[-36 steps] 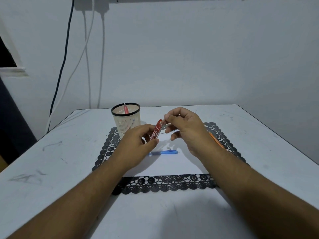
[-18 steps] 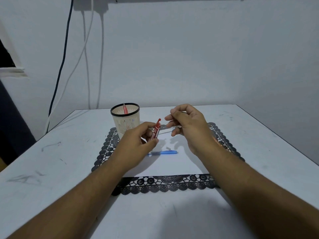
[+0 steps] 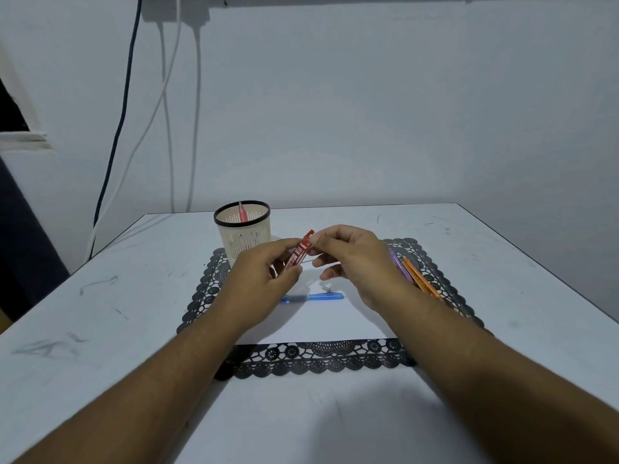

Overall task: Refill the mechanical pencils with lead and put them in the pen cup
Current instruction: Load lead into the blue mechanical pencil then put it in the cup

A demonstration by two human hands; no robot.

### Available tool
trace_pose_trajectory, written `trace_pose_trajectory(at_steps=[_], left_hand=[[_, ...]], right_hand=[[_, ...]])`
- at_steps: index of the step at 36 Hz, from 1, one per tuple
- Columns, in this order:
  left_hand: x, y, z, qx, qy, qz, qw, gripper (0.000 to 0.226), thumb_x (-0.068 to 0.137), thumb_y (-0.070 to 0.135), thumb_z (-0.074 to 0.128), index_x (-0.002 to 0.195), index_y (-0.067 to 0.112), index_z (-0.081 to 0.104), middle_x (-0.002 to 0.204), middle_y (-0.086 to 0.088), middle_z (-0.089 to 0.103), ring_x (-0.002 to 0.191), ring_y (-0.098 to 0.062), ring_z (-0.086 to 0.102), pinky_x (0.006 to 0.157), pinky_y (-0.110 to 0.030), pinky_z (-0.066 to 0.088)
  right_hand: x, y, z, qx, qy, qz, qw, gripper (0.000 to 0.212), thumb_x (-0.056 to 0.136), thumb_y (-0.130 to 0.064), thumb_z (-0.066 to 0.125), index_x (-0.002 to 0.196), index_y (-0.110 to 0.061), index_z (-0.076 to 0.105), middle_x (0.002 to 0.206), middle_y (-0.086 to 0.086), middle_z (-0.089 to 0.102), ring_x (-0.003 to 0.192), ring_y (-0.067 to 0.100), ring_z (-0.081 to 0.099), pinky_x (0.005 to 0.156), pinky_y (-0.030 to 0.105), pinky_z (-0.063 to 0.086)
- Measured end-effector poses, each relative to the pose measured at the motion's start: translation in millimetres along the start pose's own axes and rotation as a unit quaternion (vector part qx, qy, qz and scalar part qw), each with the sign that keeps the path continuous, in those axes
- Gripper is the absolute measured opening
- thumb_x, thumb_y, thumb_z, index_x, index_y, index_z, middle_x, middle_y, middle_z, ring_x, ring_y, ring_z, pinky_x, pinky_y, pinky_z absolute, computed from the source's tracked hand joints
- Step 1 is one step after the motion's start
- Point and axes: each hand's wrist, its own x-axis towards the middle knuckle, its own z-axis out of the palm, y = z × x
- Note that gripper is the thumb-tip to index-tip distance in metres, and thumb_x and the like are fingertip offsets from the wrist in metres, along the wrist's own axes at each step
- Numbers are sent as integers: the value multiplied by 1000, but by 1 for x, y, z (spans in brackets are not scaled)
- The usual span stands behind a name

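My left hand (image 3: 261, 283) grips a red lead case (image 3: 297, 253), tilted with its top up and to the right. My right hand (image 3: 355, 262) has its fingertips pinched together right at the case's top end. A thin grey lead (image 3: 308, 261) shows between the two hands and runs into my right fingers. A blue mechanical pencil (image 3: 313, 297) lies on the white paper (image 3: 318, 323), with a small white cap (image 3: 326, 288) just behind it. Orange (image 3: 420, 277) and purple (image 3: 398, 266) pencils lie behind my right wrist. The pen cup (image 3: 243, 236) holds one pink pencil (image 3: 242, 212).
A black lace mat (image 3: 318, 358) lies under the paper on the white table (image 3: 100, 313). The cup stands on the mat's far left corner. Cables (image 3: 167, 112) hang down the wall behind the table. The table's right edge runs diagonally at far right.
My right hand drew slightly away from the case top, then came back to it. The left hand and case shifted a little. The blue pencil has not moved.
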Motion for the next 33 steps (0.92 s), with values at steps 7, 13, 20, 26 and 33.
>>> trace_pose_trajectory(at_steps=[7,13,20,26,33], left_hand=[[1,7,-6,65,3,37,997,43,95,14,68,134,32,67,88,11,66,83,-2,57,66,-12,37],[1,11,-10,-109,48,7,993,38,93,17,75,126,35,67,94,7,71,78,-16,66,73,-29,54],[0,13,-7,-122,52,31,991,19,95,27,72,114,29,72,101,4,76,89,-27,70,81,-53,57],[1,19,-7,-54,103,69,991,12,98,19,70,110,18,73,96,9,74,85,-17,69,73,-30,55],[2,12,-9,3,72,101,992,17,99,28,60,111,21,70,98,12,70,87,-13,65,70,-20,48]], right_hand=[[1,4,4,79,-3,65,995,7,95,-7,71,98,-2,74,86,14,76,72,19,70,63,28,59],[2,2,10,305,-32,216,927,10,99,-1,63,93,5,68,69,13,70,56,16,67,54,22,59],[1,6,10,358,-76,244,898,8,99,-2,61,98,3,67,77,16,72,61,17,70,62,24,62],[3,8,10,364,-91,258,890,17,101,-8,60,95,4,70,90,18,75,70,20,73,68,26,62],[1,9,12,358,-100,263,890,18,103,-10,57,104,4,68,91,18,74,70,21,73,68,28,63]])
